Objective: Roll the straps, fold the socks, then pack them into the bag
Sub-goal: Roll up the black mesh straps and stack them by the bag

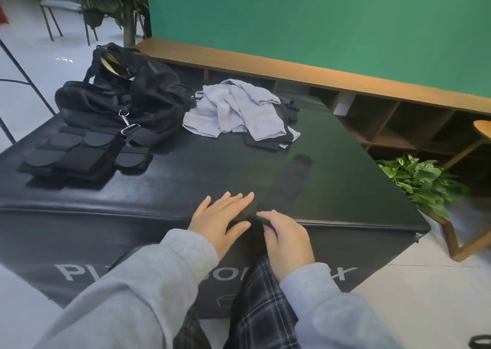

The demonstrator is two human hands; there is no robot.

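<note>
This looks like an office lounge or studio: a plain green backdrop wall (pixel 318 16), a long low wooden cubby shelf (pixel 372 104), pale tiled floor (pixel 438 282), metal-legged chairs (pixel 61 11), and leafy potted plants (pixel 422 181).

Black padded box (pixel 170 189) w/ white lettering on its front is the landmark. Behind it: green wall (pixel 318 22), w/ a low wooden shelf unit (pixel 385 115) of open cubbies along the wall's base. Right of the box: leafy potted plant (pixel 422 181) and a wooden table leg (pixel 462 245); behind-left of it: a tree trunk (pixel 129 22) and metal chair legs (pixel 50 24).
</note>
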